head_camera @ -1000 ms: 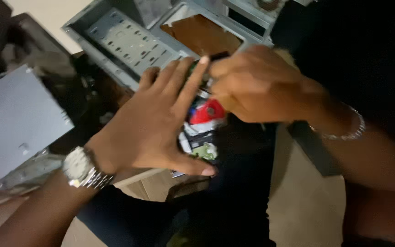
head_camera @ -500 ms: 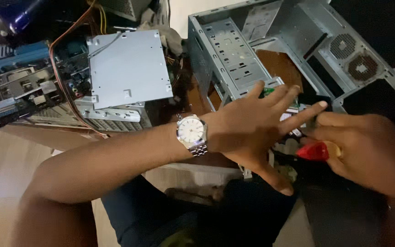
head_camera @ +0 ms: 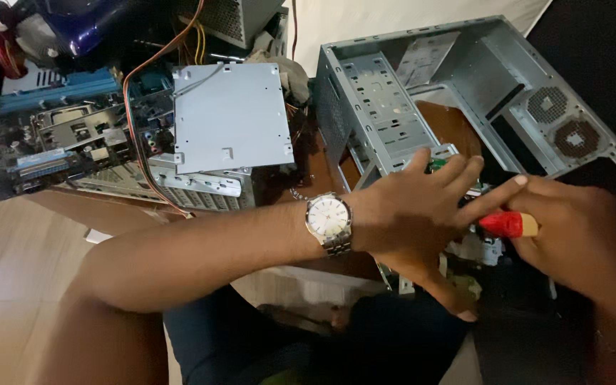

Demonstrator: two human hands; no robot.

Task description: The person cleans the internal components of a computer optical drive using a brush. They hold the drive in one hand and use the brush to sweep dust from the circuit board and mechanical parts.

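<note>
My left hand (head_camera: 422,214), with a silver wristwatch (head_camera: 328,222) on the wrist, lies flat with fingers spread over a small part at the front of an open grey computer case (head_camera: 393,100). A bit of green board (head_camera: 436,165) shows by the fingertips. My right hand (head_camera: 579,235) is closed around a red-handled tool (head_camera: 507,224) with a yellowish end, right beside the left fingertips. The tool's tip is hidden under my hands.
A grey metal drive box (head_camera: 229,125) rests on a stack of parts at the middle left. A motherboard (head_camera: 58,142) with blue slots and orange cables (head_camera: 137,85) lies at the far left. The case's fan grilles (head_camera: 565,125) are at right. Light floor (head_camera: 8,285) lies below.
The view has swung left and up, so the drive box and motherboard came into sight. Both hands stayed together at the case front, the right still holding the red tool.
</note>
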